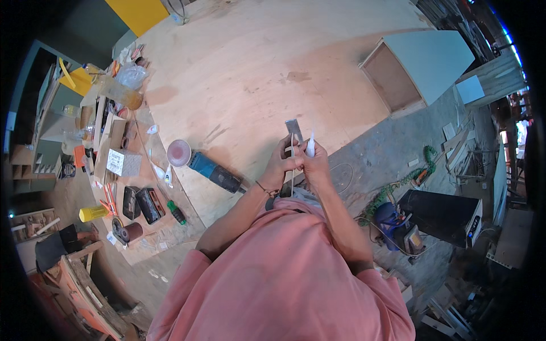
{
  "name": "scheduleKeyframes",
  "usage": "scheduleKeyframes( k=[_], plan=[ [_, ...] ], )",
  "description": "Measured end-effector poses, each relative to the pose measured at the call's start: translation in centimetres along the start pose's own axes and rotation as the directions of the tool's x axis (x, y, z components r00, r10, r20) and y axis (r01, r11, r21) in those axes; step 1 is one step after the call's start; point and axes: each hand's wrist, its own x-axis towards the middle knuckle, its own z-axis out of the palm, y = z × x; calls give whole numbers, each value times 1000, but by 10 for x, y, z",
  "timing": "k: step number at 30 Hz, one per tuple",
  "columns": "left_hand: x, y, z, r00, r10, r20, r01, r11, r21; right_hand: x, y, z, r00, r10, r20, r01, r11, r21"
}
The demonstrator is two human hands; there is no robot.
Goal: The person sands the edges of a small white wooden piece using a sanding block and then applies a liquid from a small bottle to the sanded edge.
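Observation:
My left hand [279,164] pinches a thin pale strip [292,179] that runs back toward my waist. In my right hand [318,166] is a small white glue bottle [311,147], its pointed nozzle facing away from me. The fingers of both hands meet in front of my body. Just beyond them a flat metal blade [293,126] sticks out; its lower part is hidden, and which hand bears it I cannot tell. Below lies the near edge of a large plywood sheet [256,85]. An angle grinder [215,171] with a round sanding disc [179,153] rests on it, left of my hands.
On the left side board stand two glue bottles [168,174], a green-handled screwdriver [176,212], black boxes [149,205], a yellow cylinder [93,213] and a foil-wrapped block [123,162]. An open cabinet box [426,64] sits far right. A black speaker [441,217] and a green coiled hose [394,187] are on the floor.

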Motion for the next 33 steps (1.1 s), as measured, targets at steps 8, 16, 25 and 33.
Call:
scheduleKeyframes(
  k=[8, 16, 25, 33],
  plan=[
    [-12, 0, -23, 994, 71, -84, -70, 997, 15, 2, 17, 25, 999, -15, 34, 17, 999, -49],
    [-29, 10, -18, 976, 118, -181, -107, 992, 72, 9, 24, 28, 993, 51, 107, -38, 992, -122],
    [-42, -7, -10, 921, 216, -325, -239, 970, -34, 19, 13, 22, 948, 126, 291, -57, 971, -234],
    [-64, -17, 23, 835, 280, -474, -301, 953, 33, 13, 7, 11, 897, 207, 391, -104, 958, -268]
  ],
)
